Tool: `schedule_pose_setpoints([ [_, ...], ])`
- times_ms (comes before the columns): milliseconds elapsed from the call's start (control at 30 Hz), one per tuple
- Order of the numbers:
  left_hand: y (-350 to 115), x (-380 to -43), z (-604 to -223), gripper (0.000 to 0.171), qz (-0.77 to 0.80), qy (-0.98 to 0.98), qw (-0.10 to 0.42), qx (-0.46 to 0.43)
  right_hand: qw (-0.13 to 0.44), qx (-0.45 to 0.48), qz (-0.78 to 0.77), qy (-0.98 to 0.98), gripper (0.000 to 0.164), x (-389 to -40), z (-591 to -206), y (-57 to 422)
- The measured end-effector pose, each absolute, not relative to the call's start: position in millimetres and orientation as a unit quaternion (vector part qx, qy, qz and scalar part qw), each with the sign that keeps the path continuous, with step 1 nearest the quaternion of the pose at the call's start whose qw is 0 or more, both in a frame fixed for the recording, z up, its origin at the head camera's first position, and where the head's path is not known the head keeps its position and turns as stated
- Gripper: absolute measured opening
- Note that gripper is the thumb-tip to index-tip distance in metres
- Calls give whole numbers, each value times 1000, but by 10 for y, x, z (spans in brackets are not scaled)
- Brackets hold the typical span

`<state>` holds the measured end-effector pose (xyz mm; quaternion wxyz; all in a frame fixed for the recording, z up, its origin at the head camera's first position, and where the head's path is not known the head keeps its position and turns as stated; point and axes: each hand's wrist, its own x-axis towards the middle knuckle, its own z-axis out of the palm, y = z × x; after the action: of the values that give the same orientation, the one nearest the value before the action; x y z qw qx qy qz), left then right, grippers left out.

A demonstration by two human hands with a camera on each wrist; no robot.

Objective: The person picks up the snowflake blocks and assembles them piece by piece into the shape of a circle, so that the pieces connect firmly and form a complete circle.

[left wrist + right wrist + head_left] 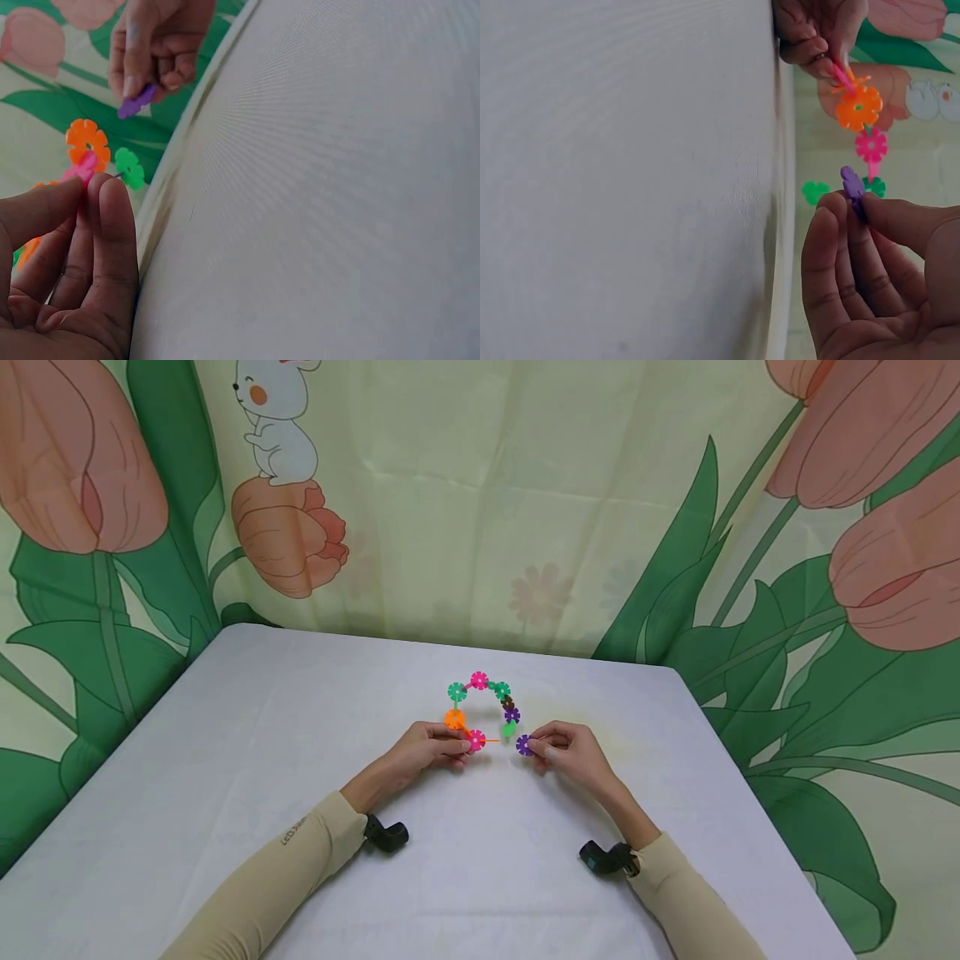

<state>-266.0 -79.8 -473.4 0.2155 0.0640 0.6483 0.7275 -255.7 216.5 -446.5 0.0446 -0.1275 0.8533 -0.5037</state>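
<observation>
A curved chain of linked plastic snowflake discs [478, 680] in pink, green, orange, brown and purple arches above the table. My left hand [437, 745] pinches the pink disc [476, 741] at one end between thumb and fingers. From that pink disc an orange disc [88, 144] sticks out, seen edge-on in the head view. A bright green disc [509, 729] forms the chain's other end, with a gap between it and the orange one. My right hand [573, 752] pinches a loose purple disc [524, 745] just right of that gap, apart from the chain.
A white-covered table [480, 877] lies under both hands. Behind it hangs a curtain [465, 527] printed with tulips and a rabbit. Black wrist cameras sit on the left wrist [386, 833] and right wrist [606, 857].
</observation>
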Motion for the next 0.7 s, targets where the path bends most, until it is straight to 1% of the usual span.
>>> schedule_pose_setpoints([
  [200,-797,-2660,-4744,29,721,655,216,61,42,-150,-517,842,20,-2582,-4439,2027],
  [700,-790,-2646,-4722,30,719,658,211,72,29,-158,-497,853,17,-2588,-4413,1864],
])
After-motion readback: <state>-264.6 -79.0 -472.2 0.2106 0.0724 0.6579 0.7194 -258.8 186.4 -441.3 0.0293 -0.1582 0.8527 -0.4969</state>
